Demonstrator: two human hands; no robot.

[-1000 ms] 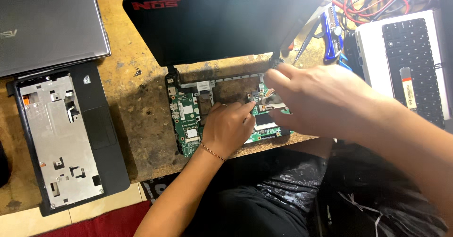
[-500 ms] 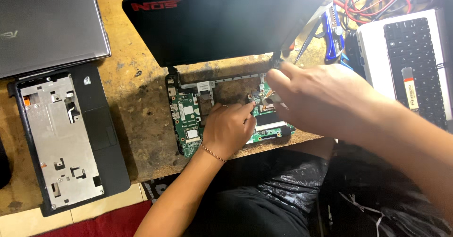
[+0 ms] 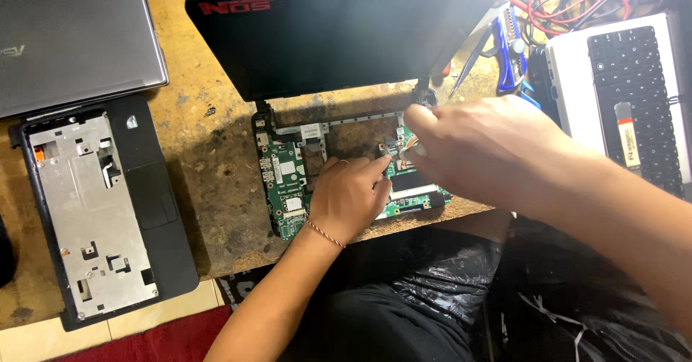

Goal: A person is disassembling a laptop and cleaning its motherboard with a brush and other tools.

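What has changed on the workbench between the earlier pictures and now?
Hardly anything. The right hand has edged slightly left over the green circuit board. The left hand still rests on the board, and the open laptop lid and the loose palmrest cover have not moved.

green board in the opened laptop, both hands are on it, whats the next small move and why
Probably keep the left hand pressing the green board flat while the right hand works at the small connector area by its fingertips. The board sits exposed in the laptop base at the bench edge, so steadying it likely prevents slipping.
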